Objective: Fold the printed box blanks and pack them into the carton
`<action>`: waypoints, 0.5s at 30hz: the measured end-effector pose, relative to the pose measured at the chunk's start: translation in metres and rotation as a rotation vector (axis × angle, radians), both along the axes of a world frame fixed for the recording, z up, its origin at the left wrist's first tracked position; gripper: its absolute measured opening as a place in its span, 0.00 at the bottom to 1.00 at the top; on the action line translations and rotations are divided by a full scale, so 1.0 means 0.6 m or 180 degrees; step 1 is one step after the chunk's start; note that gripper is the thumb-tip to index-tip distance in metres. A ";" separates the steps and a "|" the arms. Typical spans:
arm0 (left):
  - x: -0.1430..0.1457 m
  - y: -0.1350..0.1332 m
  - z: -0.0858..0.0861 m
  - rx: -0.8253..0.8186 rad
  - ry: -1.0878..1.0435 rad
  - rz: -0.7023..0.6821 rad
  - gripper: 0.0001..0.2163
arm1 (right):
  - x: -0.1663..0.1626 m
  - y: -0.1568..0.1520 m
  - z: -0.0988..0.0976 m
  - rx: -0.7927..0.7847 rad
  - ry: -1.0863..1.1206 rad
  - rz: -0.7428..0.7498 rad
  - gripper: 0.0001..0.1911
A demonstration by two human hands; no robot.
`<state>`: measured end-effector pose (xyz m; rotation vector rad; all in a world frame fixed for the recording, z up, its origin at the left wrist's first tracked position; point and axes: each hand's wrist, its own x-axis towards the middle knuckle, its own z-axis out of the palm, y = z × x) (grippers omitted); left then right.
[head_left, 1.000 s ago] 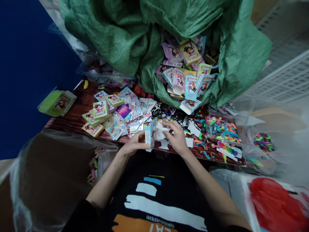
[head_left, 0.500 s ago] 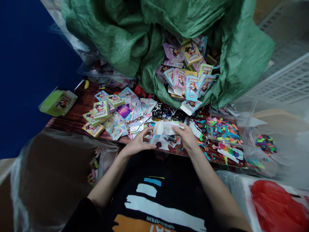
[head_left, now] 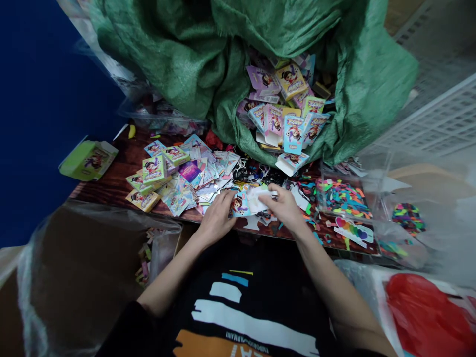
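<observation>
A small light-blue printed carton (head_left: 241,204) with a cartoon figure lies low over the near edge of the dark wooden table (head_left: 111,183). My left hand (head_left: 217,218) grips its left side, fingers curled around it. My right hand (head_left: 284,208) pinches the carton's white open flap at its right end. Loose colourful paper bits lie around both hands.
A green woven sack (head_left: 193,64) at the back spills many small cartons (head_left: 286,109). Flat cards and folded boxes (head_left: 174,173) lie left. A clear tray of colourful bits (head_left: 344,198) sits right, a rainbow-heart sticker (head_left: 352,232) beside it. A plastic-lined bin (head_left: 74,267) stands lower left.
The carton stood upright in my left hand, was then turned on its side, and now lies face up lower on the table with my right hand at its flap.
</observation>
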<state>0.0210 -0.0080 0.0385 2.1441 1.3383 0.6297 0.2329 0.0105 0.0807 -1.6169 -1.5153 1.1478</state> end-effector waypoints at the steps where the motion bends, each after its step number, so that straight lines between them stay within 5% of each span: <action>1: 0.002 0.001 0.000 0.0045 -0.0018 0.0039 0.31 | -0.008 0.000 -0.007 0.0207 -0.0175 -0.0045 0.09; 7: 0.003 0.005 -0.006 0.0246 -0.0098 0.0192 0.31 | -0.044 -0.011 -0.043 0.2053 -0.1315 -0.0209 0.08; 11: -0.001 0.002 -0.014 0.0202 -0.0132 0.0169 0.32 | -0.045 -0.023 -0.044 0.2411 -0.1712 0.0078 0.10; 15: -0.001 0.000 -0.016 0.0227 -0.0209 0.0095 0.33 | -0.039 -0.031 -0.037 0.2154 -0.1659 0.0514 0.12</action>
